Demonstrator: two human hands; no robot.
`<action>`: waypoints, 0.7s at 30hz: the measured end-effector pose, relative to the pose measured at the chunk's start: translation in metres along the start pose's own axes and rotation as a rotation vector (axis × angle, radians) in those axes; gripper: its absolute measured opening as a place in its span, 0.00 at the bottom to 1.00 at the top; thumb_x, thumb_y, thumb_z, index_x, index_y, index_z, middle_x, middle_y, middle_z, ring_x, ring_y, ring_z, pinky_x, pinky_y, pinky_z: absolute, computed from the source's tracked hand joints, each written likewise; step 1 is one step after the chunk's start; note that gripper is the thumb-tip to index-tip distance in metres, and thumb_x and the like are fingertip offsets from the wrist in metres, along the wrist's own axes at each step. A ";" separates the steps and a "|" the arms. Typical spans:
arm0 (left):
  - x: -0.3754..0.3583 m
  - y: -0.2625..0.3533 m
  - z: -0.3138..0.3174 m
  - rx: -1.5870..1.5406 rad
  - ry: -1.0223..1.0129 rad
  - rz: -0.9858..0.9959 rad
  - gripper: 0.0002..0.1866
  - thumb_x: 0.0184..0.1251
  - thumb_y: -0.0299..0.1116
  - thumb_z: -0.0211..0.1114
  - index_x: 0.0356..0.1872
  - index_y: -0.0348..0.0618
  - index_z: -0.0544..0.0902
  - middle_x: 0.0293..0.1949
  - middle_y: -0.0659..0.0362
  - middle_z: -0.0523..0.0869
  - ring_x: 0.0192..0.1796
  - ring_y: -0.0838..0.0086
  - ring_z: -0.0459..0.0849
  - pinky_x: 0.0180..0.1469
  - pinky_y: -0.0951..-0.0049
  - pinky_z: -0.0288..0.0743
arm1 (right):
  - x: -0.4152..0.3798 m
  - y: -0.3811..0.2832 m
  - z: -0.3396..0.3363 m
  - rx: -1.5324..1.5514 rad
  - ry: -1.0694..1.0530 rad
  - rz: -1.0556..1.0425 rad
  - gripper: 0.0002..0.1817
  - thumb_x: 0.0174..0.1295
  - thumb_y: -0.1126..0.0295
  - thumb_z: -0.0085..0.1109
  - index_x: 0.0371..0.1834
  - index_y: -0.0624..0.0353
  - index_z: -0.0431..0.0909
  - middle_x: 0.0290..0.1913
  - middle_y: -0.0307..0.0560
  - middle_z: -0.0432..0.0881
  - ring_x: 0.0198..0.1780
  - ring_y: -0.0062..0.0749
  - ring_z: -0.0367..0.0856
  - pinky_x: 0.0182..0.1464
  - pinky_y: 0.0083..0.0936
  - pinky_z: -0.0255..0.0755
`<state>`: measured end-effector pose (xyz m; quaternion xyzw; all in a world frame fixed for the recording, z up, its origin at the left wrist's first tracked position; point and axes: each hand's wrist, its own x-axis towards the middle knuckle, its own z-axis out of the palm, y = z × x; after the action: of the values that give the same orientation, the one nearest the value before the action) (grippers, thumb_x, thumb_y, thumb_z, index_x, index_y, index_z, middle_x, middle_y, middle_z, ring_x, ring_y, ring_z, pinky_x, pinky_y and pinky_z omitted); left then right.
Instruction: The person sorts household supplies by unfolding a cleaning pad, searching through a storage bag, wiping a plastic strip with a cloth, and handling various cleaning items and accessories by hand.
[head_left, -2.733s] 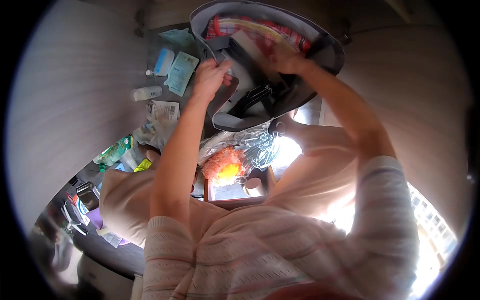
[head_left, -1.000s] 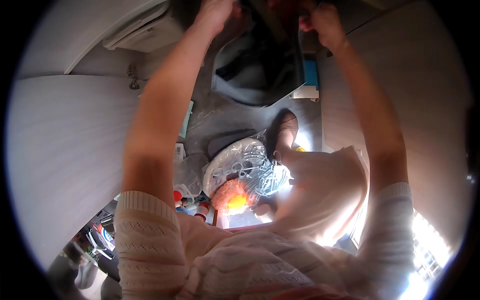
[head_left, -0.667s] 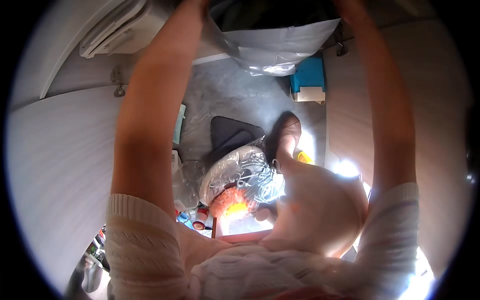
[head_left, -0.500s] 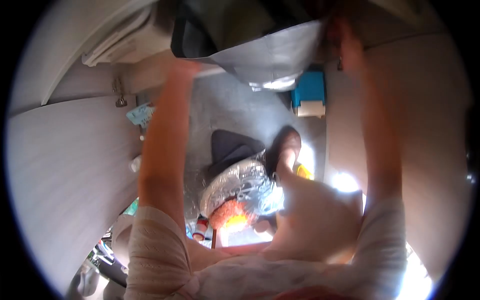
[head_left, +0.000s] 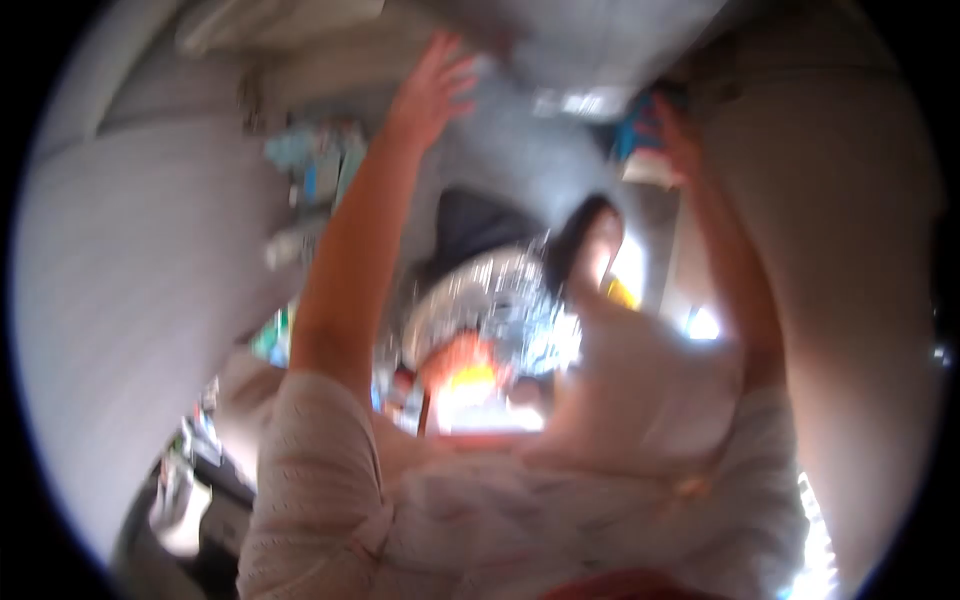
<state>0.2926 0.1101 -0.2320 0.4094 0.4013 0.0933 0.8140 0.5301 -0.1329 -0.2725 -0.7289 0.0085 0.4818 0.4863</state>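
Observation:
My left hand (head_left: 435, 90) reaches forward with its fingers spread, and nothing is held in it. A large silver-grey bag (head_left: 600, 45), blurred, hangs at the top of the view, just beyond both hands. My right hand (head_left: 674, 138) is raised on the other side below the bag, fingers stretched out and apart. In this view it overlaps a blue box (head_left: 628, 135) that stands on the floor.
On the grey floor lie a dark folded item (head_left: 480, 222) and a clear plastic bag (head_left: 480, 300) with contents, near my shoe (head_left: 603, 235). Something orange (head_left: 465, 360) lies close by. Pale panels (head_left: 130, 300) rise on both sides.
Both hands have come away from the silver-grey bag, which now sits higher in the view. The left hand moved up and to the right; the right hand moved down.

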 end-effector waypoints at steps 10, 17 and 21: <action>-0.173 -0.151 -0.042 1.468 -0.142 -0.129 0.30 0.49 0.46 0.66 0.54 0.44 0.74 0.47 0.48 0.79 0.50 0.58 0.77 0.53 0.68 0.70 | -0.113 -0.036 0.096 -0.884 -0.545 -0.135 0.20 0.58 0.54 0.50 0.49 0.54 0.74 0.43 0.38 0.79 0.41 0.23 0.78 0.40 0.22 0.69; -0.260 -0.155 -0.007 1.428 -0.105 -0.091 0.14 0.53 0.38 0.59 0.42 0.50 0.77 0.32 0.51 0.82 0.38 0.56 0.81 0.42 0.57 0.73 | -0.131 -0.007 0.153 -1.329 -0.981 -0.593 0.17 0.53 0.62 0.54 0.45 0.55 0.74 0.41 0.45 0.79 0.40 0.33 0.78 0.42 0.29 0.70; -0.322 -0.168 0.013 1.405 -0.174 0.032 0.11 0.54 0.38 0.60 0.39 0.50 0.77 0.33 0.54 0.81 0.36 0.56 0.80 0.37 0.58 0.72 | -0.119 0.059 0.179 -1.673 -0.922 -0.568 0.24 0.49 0.63 0.59 0.52 0.56 0.71 0.48 0.47 0.77 0.51 0.41 0.73 0.52 0.34 0.68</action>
<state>0.0594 -0.1609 -0.1662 0.8497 0.2938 -0.2088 0.3848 0.3138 -0.0905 -0.2406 -0.5535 -0.6984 0.4346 -0.1307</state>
